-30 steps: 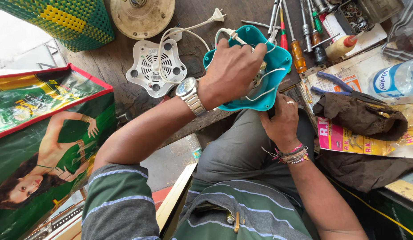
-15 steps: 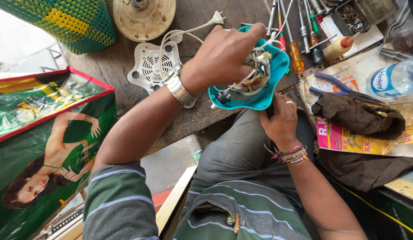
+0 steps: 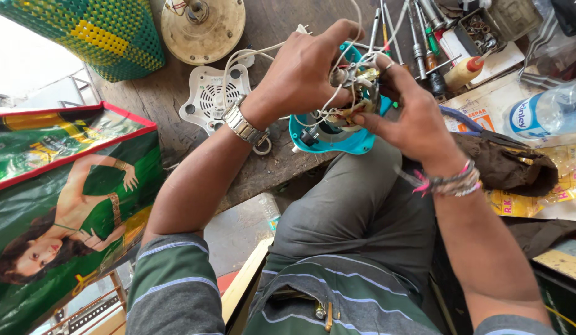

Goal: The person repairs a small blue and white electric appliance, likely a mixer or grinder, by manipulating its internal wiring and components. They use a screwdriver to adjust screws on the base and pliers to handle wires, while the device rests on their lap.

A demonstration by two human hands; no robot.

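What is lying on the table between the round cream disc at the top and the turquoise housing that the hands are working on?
In the head view, a white vented cover lies between the cream disc and the turquoise housing, with white cord looping over it.

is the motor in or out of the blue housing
Out: both hands, left hand and right hand, hold the wired motor lifted above the blue housing.

a glossy teal plastic housing (image 3: 337,138) is seen on a rough, worn wooden desk (image 3: 281,164), beside a matt white plastic grille (image 3: 211,99).
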